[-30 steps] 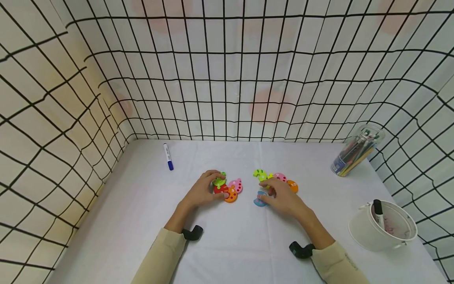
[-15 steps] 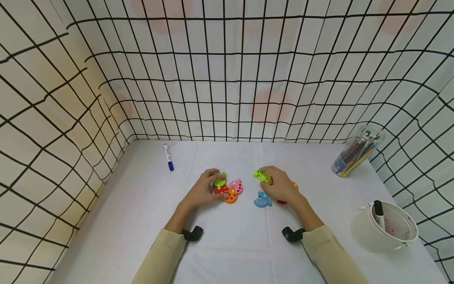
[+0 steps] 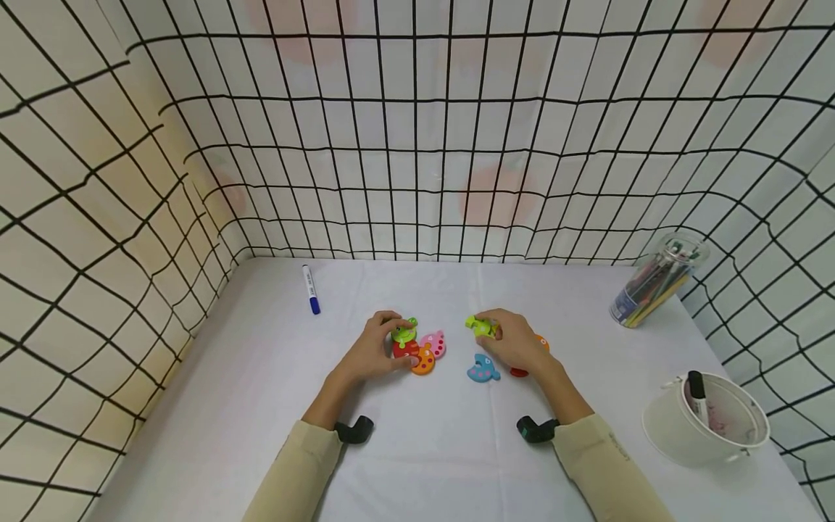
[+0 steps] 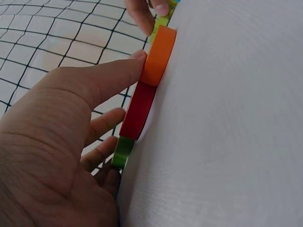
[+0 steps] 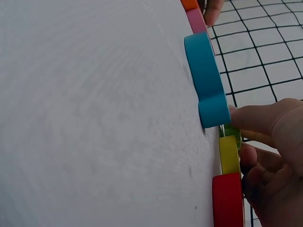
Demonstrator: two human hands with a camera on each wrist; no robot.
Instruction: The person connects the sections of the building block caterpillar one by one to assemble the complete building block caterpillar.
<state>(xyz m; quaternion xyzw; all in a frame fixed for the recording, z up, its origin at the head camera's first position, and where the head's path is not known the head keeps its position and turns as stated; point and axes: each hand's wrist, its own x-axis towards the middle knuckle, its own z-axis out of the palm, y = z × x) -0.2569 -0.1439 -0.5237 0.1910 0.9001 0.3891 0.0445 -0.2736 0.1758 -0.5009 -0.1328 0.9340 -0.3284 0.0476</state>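
On the left, a green frog-faced puzzle piece (image 3: 404,334), a red piece (image 3: 405,349), an orange piece (image 3: 425,360) and a pink piece (image 3: 433,344) lie together in a cluster. My left hand (image 3: 368,351) holds this cluster, thumb at the orange piece and fingers by the green one. Across a gap, my right hand (image 3: 518,344) pinches a light green animal-shaped puzzle piece (image 3: 481,326). Just in front of it lies a blue piece (image 3: 483,368). A red piece (image 3: 518,373) and an orange piece (image 3: 543,341) are partly hidden by the right hand; a yellow piece (image 5: 229,153) shows in the right wrist view.
A marker (image 3: 310,290) lies at the back left of the white-covered table (image 3: 417,449). At the right stand a tilted clear jar (image 3: 659,279) of pencils and a white bucket (image 3: 685,431) holding a black-capped marker. Black wire grid (image 3: 417,152) encloses the back and sides.
My right hand has moved from the blue piece up to the light green piece, leaving the blue one on the table. My left hand has stayed at its cluster.
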